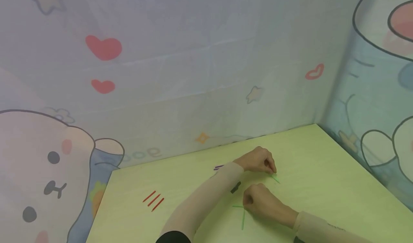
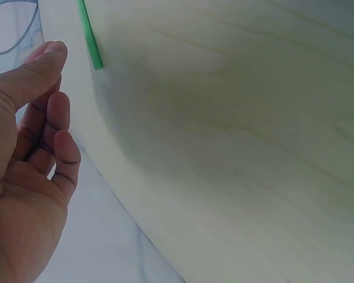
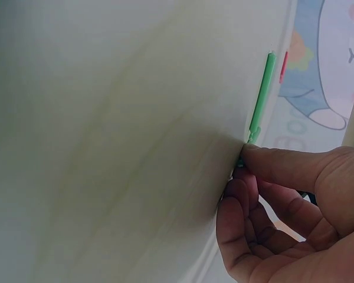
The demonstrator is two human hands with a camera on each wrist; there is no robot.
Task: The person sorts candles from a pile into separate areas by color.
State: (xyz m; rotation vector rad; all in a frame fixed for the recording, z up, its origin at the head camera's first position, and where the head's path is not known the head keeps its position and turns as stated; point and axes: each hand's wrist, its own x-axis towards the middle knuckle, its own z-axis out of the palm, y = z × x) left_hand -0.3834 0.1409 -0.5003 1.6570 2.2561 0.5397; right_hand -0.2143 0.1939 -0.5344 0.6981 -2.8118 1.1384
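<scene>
My left hand (image 1: 259,160) reaches over the far part of the table, thumb and fingertips close together. A thin green stick (image 2: 89,35) lies on the tabletop just off those fingertips, with a small gap showing in the left wrist view. Nearer the front, my right hand (image 1: 262,201) pinches a green stick (image 3: 241,160) between thumb and forefinger, low at the tabletop; most of it is hidden by the fingers. Another green stick (image 1: 243,220) points from there toward the front edge, and a further green one (image 1: 237,206) extends leftward from the fingertips.
Three red sticks (image 1: 153,200) lie side by side on the left of the pale yellow-green table (image 1: 135,221). Purple sticks (image 1: 218,167) lie behind my left sleeve, partly covered by it. A printed cloth wall (image 1: 180,103) rises along the back edge.
</scene>
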